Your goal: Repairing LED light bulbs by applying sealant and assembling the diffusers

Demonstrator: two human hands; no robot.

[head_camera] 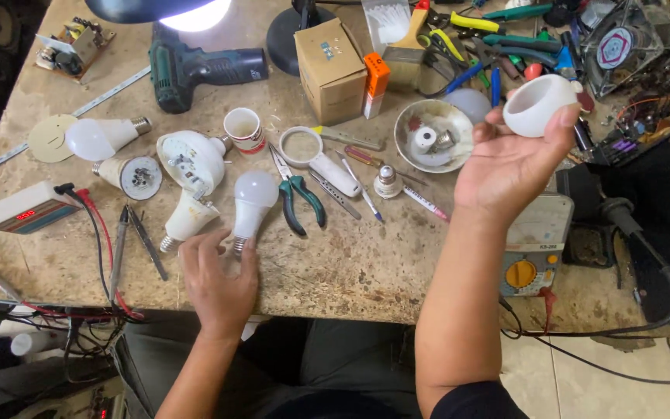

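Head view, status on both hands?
Left hand grips white bulb by its base on the bench. Right hand holds white bulb housing aloft. Pliers beside bulb.

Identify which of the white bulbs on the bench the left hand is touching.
The left hand touches the intact bulb beside the green-handled pliers, gripping its screw base; the other bulbs lie untouched farther left.

Lamp shade [157,9] cut off at top edge
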